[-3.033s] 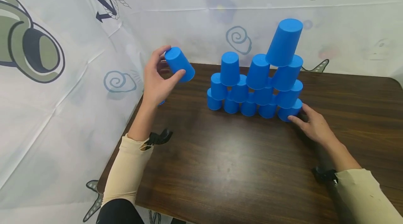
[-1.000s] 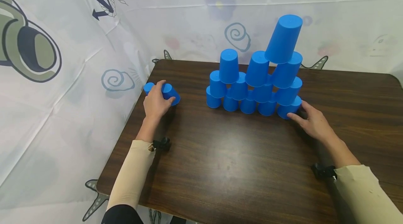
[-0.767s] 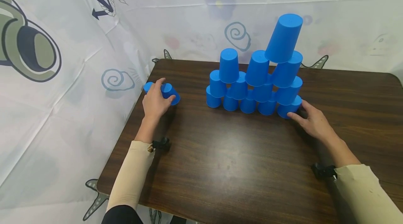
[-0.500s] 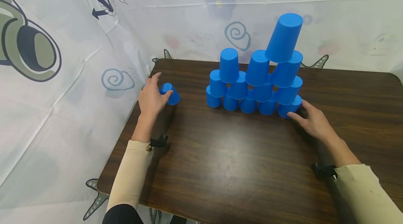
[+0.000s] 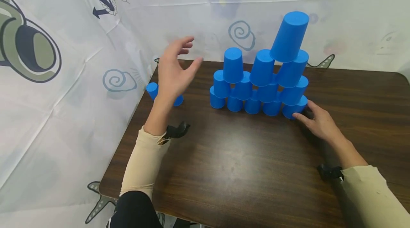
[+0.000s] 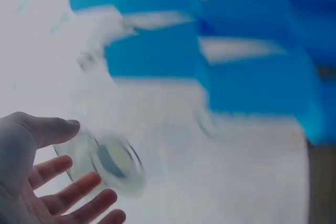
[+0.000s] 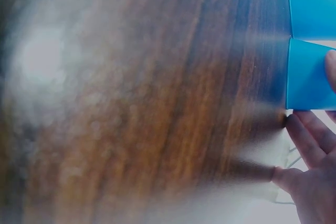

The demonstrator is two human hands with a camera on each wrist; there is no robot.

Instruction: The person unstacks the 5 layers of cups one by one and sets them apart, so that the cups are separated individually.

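Blue plastic cups, upside down, form a stepped stack on the table. A single cup (image 5: 289,37) tops it at the right, over a row of 3. My left hand (image 5: 174,71) is raised left of the stack, holding nothing, its thumb and fingers spread apart. In the left wrist view the stacked cups (image 6: 152,53) are blurred beyond that hand. My right hand (image 5: 320,125) holds the bottom row's right-end cup (image 5: 293,110) between thumb and fingers; the right wrist view has this cup (image 7: 310,77) at its right edge.
Two loose blue cups, a left one (image 5: 152,89) and one partly hidden by the left hand (image 5: 178,100), stand near the left edge of the dark wooden table (image 5: 237,164). A patterned white cloth (image 5: 179,18) hangs behind and to the left.
My left hand has set a cup down beside another at the left, let go of it, and moved up and to the right. My right hand has stayed at the same cup.
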